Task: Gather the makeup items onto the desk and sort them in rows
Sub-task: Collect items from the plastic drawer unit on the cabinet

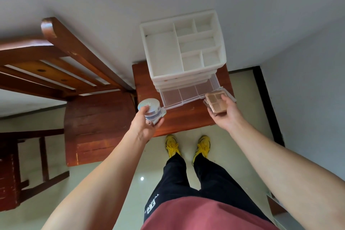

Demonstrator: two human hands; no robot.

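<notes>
While standing at the small wooden table (186, 119), the person is cupping stacked round compacts (150, 109) in the left hand (147, 124) and gripping rose-gold palettes (214, 101) in the right hand (228, 115), beside the open clear drawer (179, 95); the items are likely light, rigid, slick and breakable, so supporting them from underneath is advisable.

bare forearms (104, 179), dusty-red shirt (205, 216), black printed trousers (179, 183), yellow sneakers (172, 146)

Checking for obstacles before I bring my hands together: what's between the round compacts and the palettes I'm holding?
In the head view, only the open clear drawer and the bare wooden stand top lie between the round compacts and palettes.
</notes>
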